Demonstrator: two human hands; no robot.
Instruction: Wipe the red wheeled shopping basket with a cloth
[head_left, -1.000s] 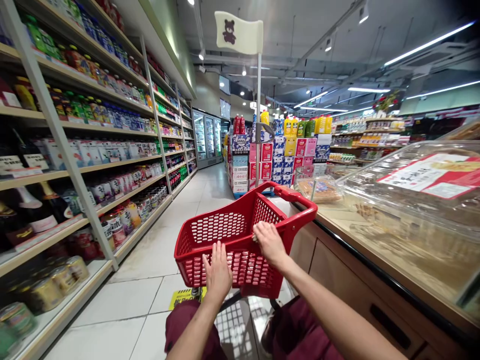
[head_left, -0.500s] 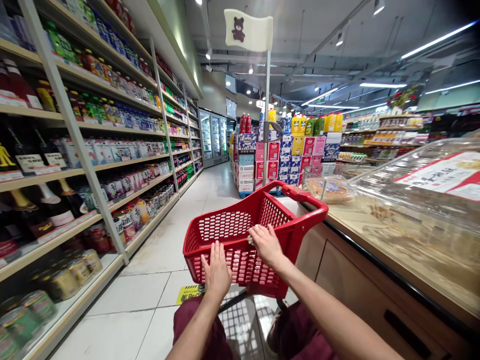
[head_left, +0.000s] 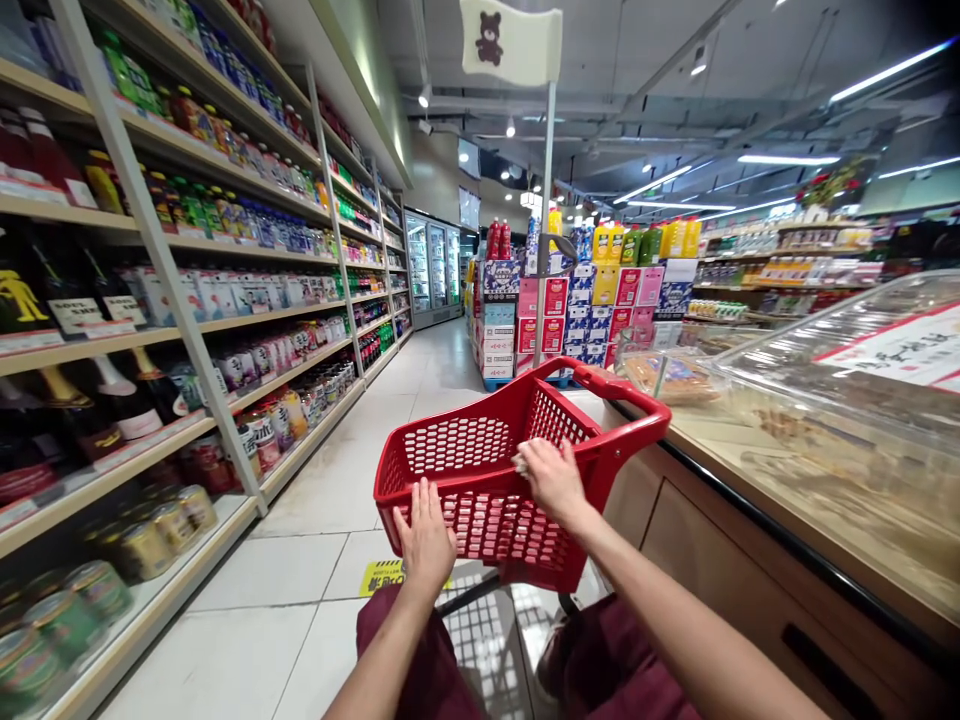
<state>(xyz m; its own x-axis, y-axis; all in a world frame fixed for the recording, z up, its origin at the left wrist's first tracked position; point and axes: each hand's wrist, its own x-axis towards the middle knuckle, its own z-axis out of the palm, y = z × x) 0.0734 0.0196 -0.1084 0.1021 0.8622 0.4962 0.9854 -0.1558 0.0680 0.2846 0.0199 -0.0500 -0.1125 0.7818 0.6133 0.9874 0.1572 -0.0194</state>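
A red plastic shopping cart (head_left: 465,492) with a perforated basket stands sideways in front of me. My left hand (head_left: 427,540) lies against its near side wall, fingers stretched out together and their tips at the rim. Over the near rim, farther right, my right hand (head_left: 553,482) is closed with bent fingers. A small pale crumpled thing, perhaps a cloth or tissue, pokes out at its fingertips; most of it is hidden. The basket looks empty where I can see inside. The cart's red handle (head_left: 637,395) is at the right, touched by neither hand.
Drink shelves (head_left: 247,320) line the left side. A wooden counter (head_left: 720,450) with clear plastic covers is close at right. Beyond the cart are a pole with a bear flag (head_left: 517,45) and stacked drink boxes (head_left: 555,300). A yellow floor sticker (head_left: 379,577) lies below.
The view has turned slightly left. My right hand has shifted a little right along the cart's rim, and my left hand slightly left along its side.
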